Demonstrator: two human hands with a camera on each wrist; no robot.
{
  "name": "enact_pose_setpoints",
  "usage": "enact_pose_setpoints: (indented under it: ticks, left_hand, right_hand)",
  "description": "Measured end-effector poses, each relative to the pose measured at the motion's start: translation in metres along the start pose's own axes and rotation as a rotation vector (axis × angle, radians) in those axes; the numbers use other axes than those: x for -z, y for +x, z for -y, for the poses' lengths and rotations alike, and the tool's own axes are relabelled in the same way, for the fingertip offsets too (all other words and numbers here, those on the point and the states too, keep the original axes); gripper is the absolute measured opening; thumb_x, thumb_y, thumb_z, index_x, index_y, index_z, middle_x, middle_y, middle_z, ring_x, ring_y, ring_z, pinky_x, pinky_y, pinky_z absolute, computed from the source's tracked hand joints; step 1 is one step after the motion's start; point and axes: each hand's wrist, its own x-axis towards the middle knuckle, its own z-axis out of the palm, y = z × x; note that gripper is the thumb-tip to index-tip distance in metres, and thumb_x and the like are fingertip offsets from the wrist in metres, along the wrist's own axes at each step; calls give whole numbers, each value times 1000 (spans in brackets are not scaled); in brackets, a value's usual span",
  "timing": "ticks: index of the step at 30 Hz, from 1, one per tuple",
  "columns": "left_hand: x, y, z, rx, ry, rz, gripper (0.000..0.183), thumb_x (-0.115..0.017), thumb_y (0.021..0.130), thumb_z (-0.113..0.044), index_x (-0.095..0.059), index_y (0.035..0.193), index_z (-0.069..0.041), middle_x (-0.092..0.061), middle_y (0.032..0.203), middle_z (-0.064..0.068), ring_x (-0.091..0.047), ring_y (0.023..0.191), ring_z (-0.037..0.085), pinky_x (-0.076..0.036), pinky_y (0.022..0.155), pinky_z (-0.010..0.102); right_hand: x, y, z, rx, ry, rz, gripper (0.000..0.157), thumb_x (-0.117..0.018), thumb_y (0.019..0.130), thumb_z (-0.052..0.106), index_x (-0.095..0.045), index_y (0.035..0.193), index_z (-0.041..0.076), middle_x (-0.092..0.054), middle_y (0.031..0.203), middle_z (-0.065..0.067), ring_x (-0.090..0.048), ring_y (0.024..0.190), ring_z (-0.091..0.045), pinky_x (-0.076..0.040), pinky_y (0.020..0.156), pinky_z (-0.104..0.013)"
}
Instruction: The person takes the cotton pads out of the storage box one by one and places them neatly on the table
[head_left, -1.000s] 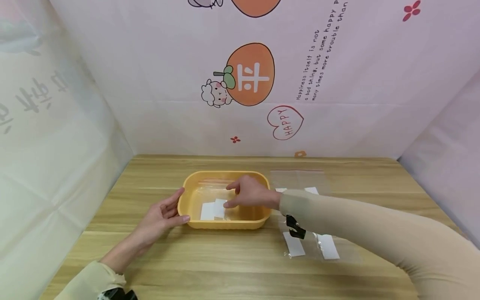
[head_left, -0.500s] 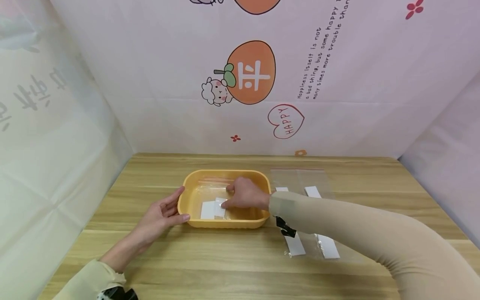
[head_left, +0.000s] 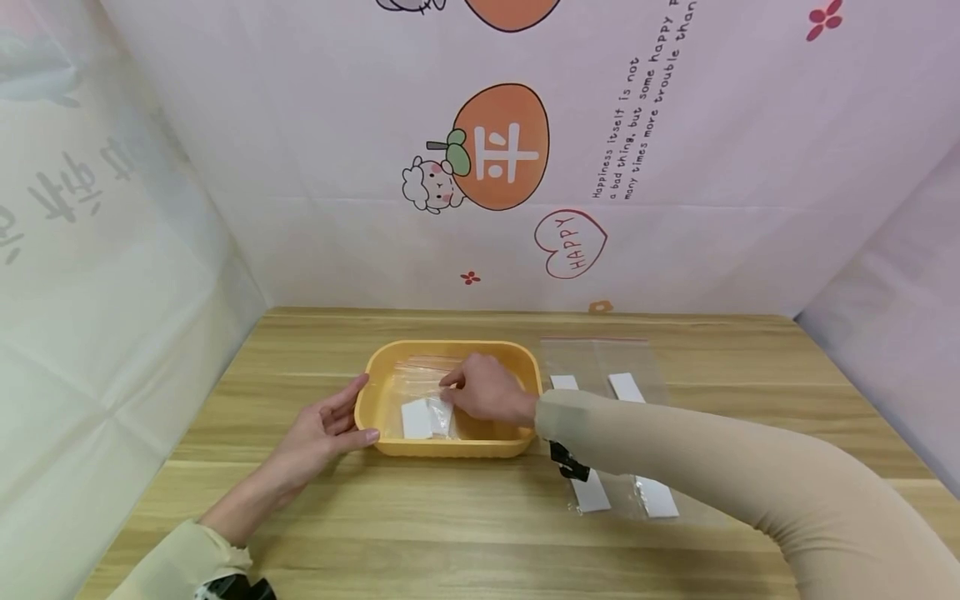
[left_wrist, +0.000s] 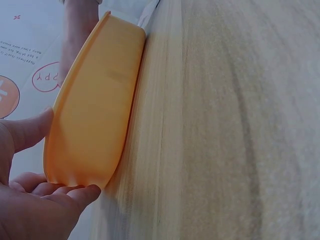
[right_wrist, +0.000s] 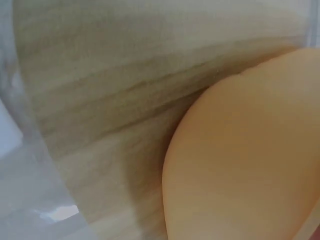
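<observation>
A yellow plastic basin (head_left: 450,448) sits on the wooden table, a little left of the middle. My left hand (head_left: 318,429) holds its left end; the left wrist view shows the thumb at the rim and the fingertips against the end wall. Clear zip bags (head_left: 417,380) with white cards (head_left: 416,419) inside lie overlapping in the basin. Reaching in from the right, my right hand (head_left: 487,390) pinches a bag between thumb and index finger. The right wrist view holds the basin's outer wall (right_wrist: 240,150), with that hand's grip hidden.
Several more clear zip bags (head_left: 600,357) with white cards (head_left: 590,492) lie flat right of the basin, partly under my right sleeve (head_left: 675,442). A printed white cloth (head_left: 337,167) hangs behind the table (head_left: 412,533) and along both sides.
My right hand first moves left and down onto the bag, then draws back slightly with its thumb nearer the index finger. The bag and cards shift and crinkle. My left hand stays put.
</observation>
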Motion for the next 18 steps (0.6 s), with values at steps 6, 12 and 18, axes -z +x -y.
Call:
enact_pose_setpoints:
  ticks: [6,12,18]
  left_hand:
    - [0,0,0,3,-2,4,91,-75,98,-4,-16,167,1,-15,170,26,-28,152,43,-46,106,24]
    - [1,0,-1,14,-5,8,91,-75,98,-6,-16,167,-1,-15,171,25,-28,152,41,-47,105,25]
    - [1,0,0,12,-6,9,92,-76,98,-7,-16,167,-1,-15,171,25,-28,152,41,-46,105,24]
  right_hand:
    - [-1,-4,7,44,248,-5,35,-73,102,17,-73,135,6,-78,114,-8,-67,73,-19,-57,64,-28]
    - [-5,-2,18,-42,681,170,75,-77,98,10,-39,162,1,-76,104,-13,-69,66,-24,-64,62,-38]
    - [-5,2,20,-81,752,228,76,-75,93,-6,-37,159,-7,-72,89,-15,-65,60,-16,-60,56,-28]
